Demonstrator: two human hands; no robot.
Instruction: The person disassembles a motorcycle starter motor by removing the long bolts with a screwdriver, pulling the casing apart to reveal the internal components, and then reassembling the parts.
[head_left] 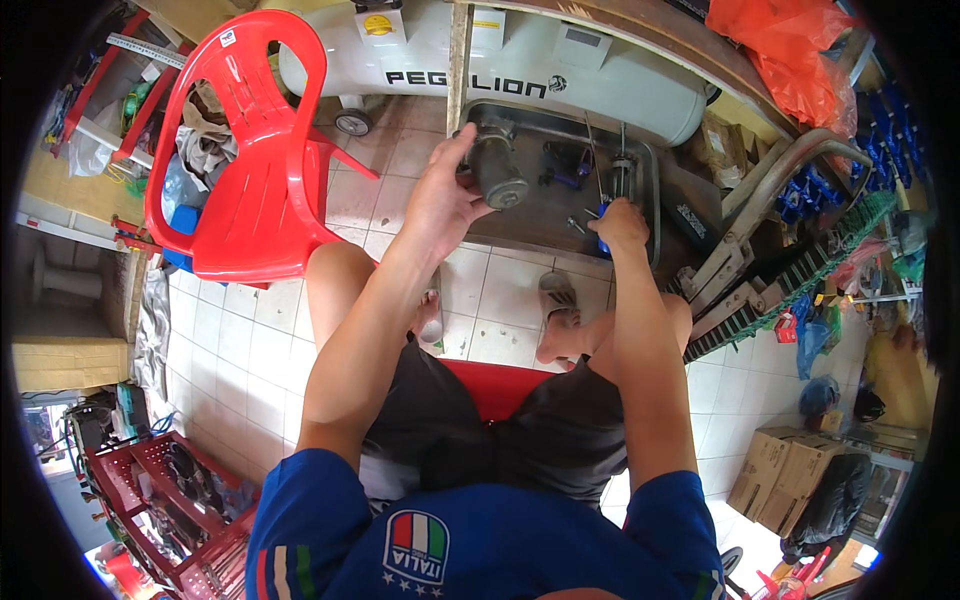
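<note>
My left hand (447, 195) is closed on the side of a dark, greasy cylindrical metal part (500, 178) that looks like a motor housing, its round end tilted toward me. It is held above the left side of a dark tray (655, 200). At the tray's right side, my right hand (622, 224) grips a blue-handled screwdriver (603, 242) whose long thin shaft points away from me. Just beyond that hand lies a dark cylindrical tool (622, 178) with a thin rod. Small metal pieces (577, 226) and a dark-blue part (570, 170) rest in the tray.
A red plastic chair (245, 190) stands on the left. Behind the tray lies a large grey-white tank (420, 55) on wheels, with a wooden post (459, 70) before it. A metal frame (735, 245) leans at right. Cardboard boxes (790, 480) and a red rack (150, 480) stand nearer.
</note>
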